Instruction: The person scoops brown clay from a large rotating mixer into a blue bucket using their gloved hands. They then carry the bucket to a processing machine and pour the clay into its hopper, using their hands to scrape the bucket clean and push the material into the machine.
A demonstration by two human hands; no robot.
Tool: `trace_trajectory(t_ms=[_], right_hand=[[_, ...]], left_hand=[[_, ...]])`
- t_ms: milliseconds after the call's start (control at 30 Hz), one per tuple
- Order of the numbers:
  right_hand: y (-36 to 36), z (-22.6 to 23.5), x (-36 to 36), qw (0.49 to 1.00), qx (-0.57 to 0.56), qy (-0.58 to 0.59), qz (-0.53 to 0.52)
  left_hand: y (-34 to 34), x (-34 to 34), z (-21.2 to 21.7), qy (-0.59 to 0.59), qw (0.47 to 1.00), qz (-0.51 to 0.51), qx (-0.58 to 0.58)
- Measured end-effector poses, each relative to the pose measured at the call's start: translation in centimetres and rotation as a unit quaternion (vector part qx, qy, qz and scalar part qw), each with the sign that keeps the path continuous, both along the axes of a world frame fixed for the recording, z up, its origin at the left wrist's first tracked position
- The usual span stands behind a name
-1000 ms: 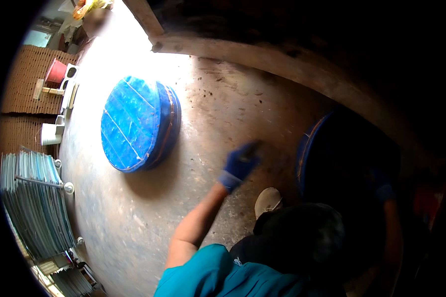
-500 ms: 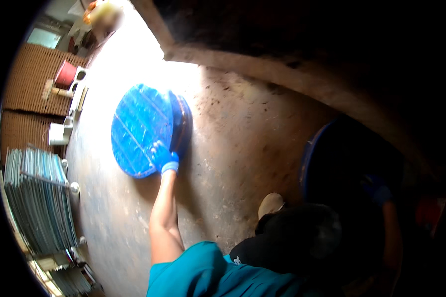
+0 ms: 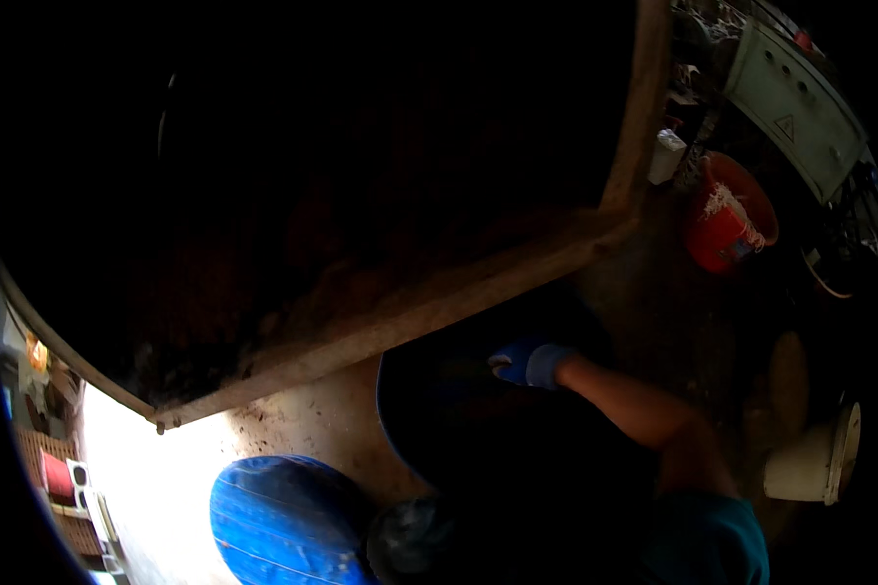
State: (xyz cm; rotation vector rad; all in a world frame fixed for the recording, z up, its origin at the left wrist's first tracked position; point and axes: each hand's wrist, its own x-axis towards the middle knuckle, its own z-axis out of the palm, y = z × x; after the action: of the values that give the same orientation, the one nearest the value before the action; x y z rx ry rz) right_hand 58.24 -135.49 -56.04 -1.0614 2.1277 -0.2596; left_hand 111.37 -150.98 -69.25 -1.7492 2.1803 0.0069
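My right hand (image 3: 529, 365), in a blue glove, reaches in from the lower right over a large dark round drum (image 3: 385, 419), whose blue edge catches light. The fingers look curled in; shadow hides what lies within them. At the lower left, a round blue drum (image 3: 283, 522) shows its streaked, lit face, partly cut off by the frame. My left hand is out of sight. A dark knee (image 3: 415, 536) sits between the two drums.
A wide dark box with a wooden rim (image 3: 390, 331) spans the top. To the right are a red bucket (image 3: 717, 229) with pale strands, a grey-green metal cabinet (image 3: 800, 107) and an off-white bucket (image 3: 798, 470). A red tub (image 3: 57, 476) stands far left.
My view has swung right, and the lit blue drum now sits lower. My left hand, earlier on that drum, has left the view. My right hand shows more clearly over the dark drum.
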Motion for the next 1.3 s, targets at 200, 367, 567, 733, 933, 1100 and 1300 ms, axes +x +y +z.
trace_trajectory(t_ms=[200,367,567,733,933,1100,1300], right_hand=[[-2.0,-0.2,3.7,0.998,-0.046,-0.017,0.046],[-5.2,3.2,8.2,0.985,-0.165,-0.009,-0.05],[-6.9,4.0,9.9,0.987,-0.117,-0.093,-0.063],[-16.8,-4.4,19.7,0.966,-0.205,-0.041,0.15],[-21.3,-9.9,28.3,0.893,-0.256,-0.37,0.0],[-20.8,-10.2,29.1,0.92,-0.15,-0.348,0.098],[-23.8,-3.0,29.0,0.786,-0.434,-0.406,0.172]], left_hand=[[-3.8,9.5,0.5,0.124,0.986,0.105,-0.025],[-7.1,22.1,4.7,0.262,0.918,0.289,-0.065],[-3.4,22.9,0.6,0.453,0.763,0.459,-0.049],[-7.6,20.5,-0.9,0.52,0.707,0.478,-0.018],[-8.9,20.5,-0.6,0.535,0.701,0.47,-0.035],[-7.9,23.1,0.7,0.531,0.71,0.446,-0.123],[-10.1,24.3,8.1,0.532,0.718,0.368,-0.255]])
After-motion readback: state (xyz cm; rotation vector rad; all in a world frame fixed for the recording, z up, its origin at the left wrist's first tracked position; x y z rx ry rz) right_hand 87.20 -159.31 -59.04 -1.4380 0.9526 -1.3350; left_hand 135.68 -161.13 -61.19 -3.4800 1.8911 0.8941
